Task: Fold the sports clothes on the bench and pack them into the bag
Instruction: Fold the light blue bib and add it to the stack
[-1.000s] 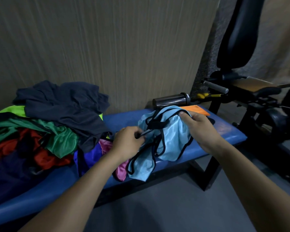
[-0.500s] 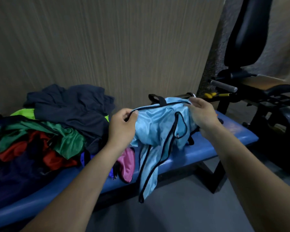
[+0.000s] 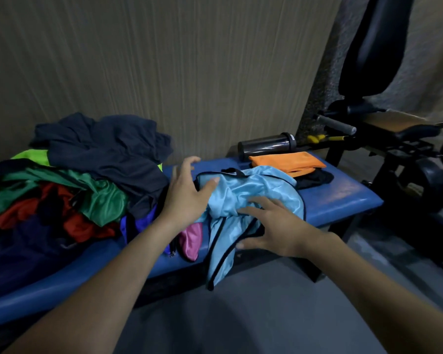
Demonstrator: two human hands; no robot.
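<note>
Head view: your left hand [image 3: 187,192] and right hand [image 3: 274,226] lie with fingers spread and flat on the light-blue garment [image 3: 253,198], gripping nothing, on the blue table [image 3: 343,195] beside the unfolded clothes pile [image 3: 82,180]. You appear to be laying it out; next, flatten and fold. No bag identifiable.

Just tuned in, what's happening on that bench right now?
A person is working on a light blue garment lying on the blue bench. The left hand and right hand rest open on it, flattening it, with part hanging over the front edge. A pile of unfolded clothes sits to the left; an orange folded item lies behind.
</note>
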